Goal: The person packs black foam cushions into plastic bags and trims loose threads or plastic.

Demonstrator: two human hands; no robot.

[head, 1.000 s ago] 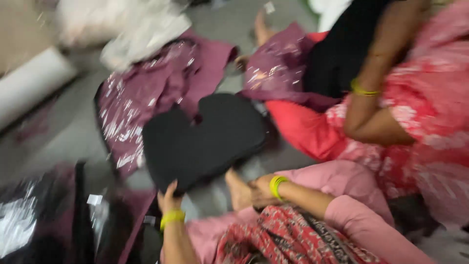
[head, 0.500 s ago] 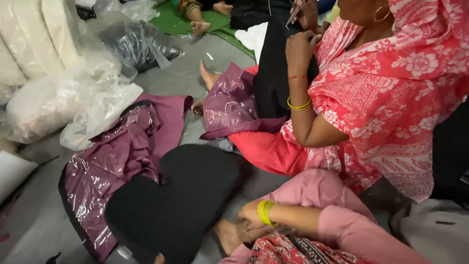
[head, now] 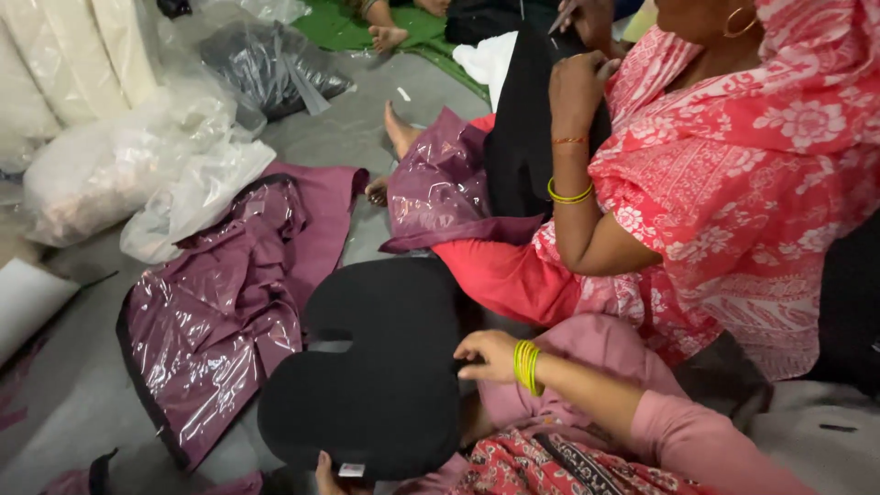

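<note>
A black cushion (head: 376,385) with a notch in one side lies on the floor in front of me, a small white tag at its near edge. My right hand (head: 488,354), with yellow bangles on the wrist, grips the cushion's right edge. Only a few fingers of my left hand (head: 325,471) show at the bottom of the view, holding the cushion's near edge. My pink-clad legs and a red patterned cloth (head: 550,463) are just right of the cushion.
Maroon covers in shiny clear plastic (head: 215,316) lie left of the cushion. A person in a red floral dress (head: 733,174) sits close on the right, holding black fabric (head: 522,128). Clear plastic bags (head: 128,174) and white rolls (head: 55,55) fill the far left.
My right hand has moved from beside my foot onto the cushion's right edge. The cushion now lies nearer to me. My left hand has dropped almost out of view.
</note>
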